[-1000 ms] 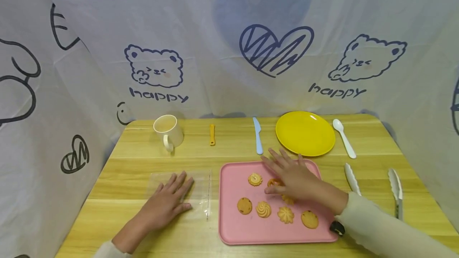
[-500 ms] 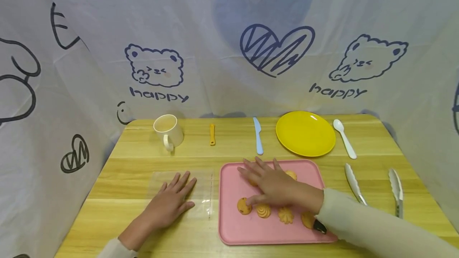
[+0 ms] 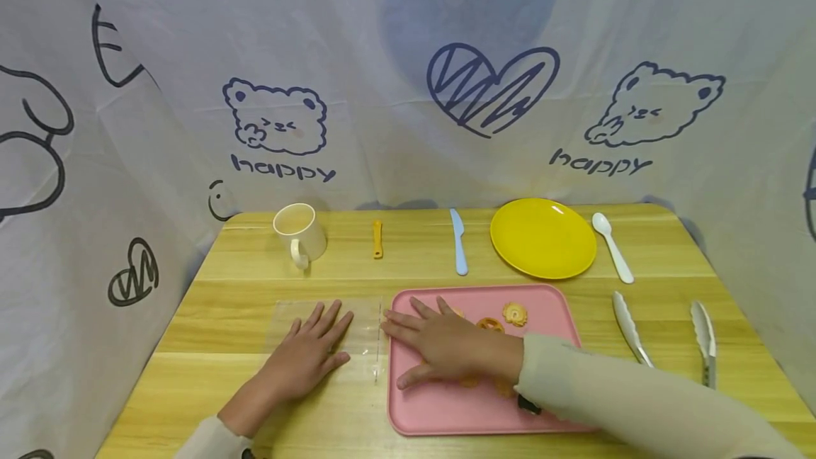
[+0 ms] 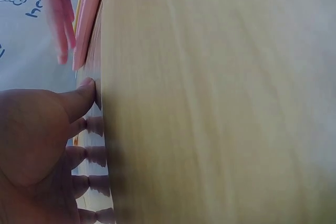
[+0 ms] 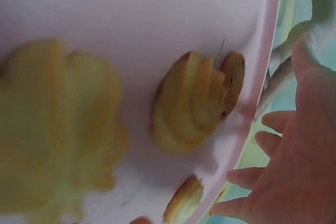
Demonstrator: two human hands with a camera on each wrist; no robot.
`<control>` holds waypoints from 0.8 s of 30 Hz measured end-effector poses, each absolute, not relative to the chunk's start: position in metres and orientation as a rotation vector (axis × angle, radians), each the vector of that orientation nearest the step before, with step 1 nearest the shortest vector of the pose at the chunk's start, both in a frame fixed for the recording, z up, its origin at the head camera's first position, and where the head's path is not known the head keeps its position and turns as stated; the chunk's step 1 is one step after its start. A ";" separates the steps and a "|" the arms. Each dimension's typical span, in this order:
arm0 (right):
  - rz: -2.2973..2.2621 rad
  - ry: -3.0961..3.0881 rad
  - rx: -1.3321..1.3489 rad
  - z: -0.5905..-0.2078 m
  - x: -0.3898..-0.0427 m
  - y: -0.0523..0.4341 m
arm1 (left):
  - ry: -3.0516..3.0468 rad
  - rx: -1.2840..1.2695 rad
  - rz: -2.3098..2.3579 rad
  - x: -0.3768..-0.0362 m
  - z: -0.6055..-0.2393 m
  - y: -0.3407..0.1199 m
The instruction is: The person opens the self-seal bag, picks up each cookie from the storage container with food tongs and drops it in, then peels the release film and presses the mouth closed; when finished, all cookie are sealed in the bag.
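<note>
Biscuits (image 3: 514,314), golden, swirled, ridged, on pink tray (image 3: 446,413), clear bag (image 3: 363,335) beside

Soft, even light in the head view (edges bend slightly); both wrist views are blurred, too close.

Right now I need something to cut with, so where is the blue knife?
In the head view the blue knife lies at the far middle of the table, between the orange stick and the yellow plate.
</note>
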State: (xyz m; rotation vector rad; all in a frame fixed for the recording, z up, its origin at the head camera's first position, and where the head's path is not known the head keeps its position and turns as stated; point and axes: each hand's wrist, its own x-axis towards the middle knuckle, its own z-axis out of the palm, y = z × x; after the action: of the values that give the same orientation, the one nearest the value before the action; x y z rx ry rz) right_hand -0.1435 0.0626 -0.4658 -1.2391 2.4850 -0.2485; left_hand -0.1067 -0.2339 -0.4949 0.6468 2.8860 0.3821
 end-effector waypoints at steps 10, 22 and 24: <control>-0.123 2.472 -1.236 -0.471 -0.138 0.039 | 2.886 0.620 0.384 -0.107 -0.498 -0.233; -0.119 2.470 -1.191 -0.465 -0.137 0.037 | 2.862 0.627 0.548 -0.111 -0.492 -0.242; -0.119 2.473 -1.195 -0.465 -0.136 0.037 | 2.869 0.637 0.592 -0.112 -0.491 -0.246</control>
State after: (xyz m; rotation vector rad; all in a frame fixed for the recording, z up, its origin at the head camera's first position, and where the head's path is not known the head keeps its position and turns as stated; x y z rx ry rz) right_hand -0.1364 0.0367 -0.4651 -1.1955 2.4728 -0.1189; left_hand -0.1123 -0.2460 -0.4909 0.6373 2.8689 0.5924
